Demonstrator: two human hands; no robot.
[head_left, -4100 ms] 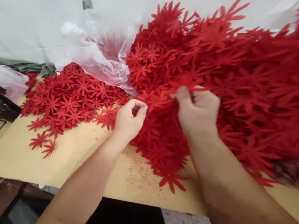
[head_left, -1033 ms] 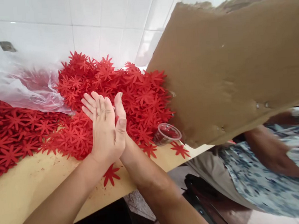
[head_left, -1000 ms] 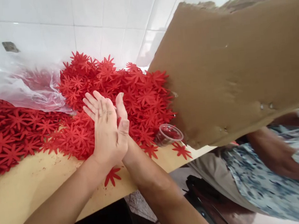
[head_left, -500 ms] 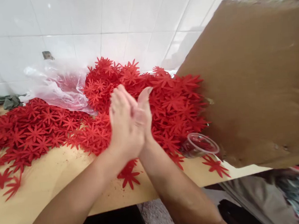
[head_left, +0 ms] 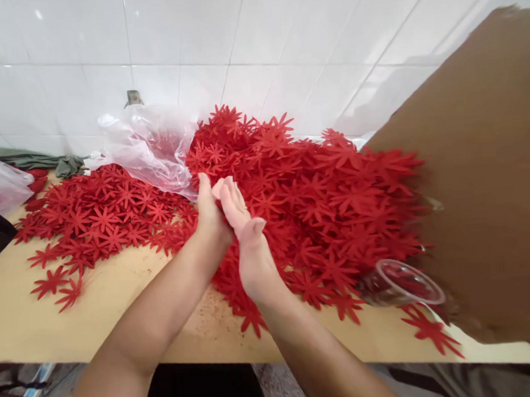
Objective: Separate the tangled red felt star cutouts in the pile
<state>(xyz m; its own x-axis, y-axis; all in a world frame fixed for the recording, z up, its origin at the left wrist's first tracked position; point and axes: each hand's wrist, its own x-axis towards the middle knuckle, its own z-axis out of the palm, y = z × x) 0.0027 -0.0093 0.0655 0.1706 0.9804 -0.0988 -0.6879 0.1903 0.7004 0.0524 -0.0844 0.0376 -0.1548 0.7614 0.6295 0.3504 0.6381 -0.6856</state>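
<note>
a tiled wall (head_left: 279,32) is backing a tan desk (head_left: 7,304). a brown cardboard sheet (head_left: 487,175) is leaning in at the right. a big heap of red flowers (head_left: 333,199) is covering the desk's middle, a flatter spread (head_left: 96,212) lying left of it. a clear plastic bag (head_left: 151,146) is sitting between them, some flowers showing inside. a clear cup (head_left: 397,283) is lying tipped beside the heap, red showing through it. the left hand (head_left: 211,218) and right hand (head_left: 245,237) are pressing together over the heap, each grip flat and open, holding nothing visible.
</note>
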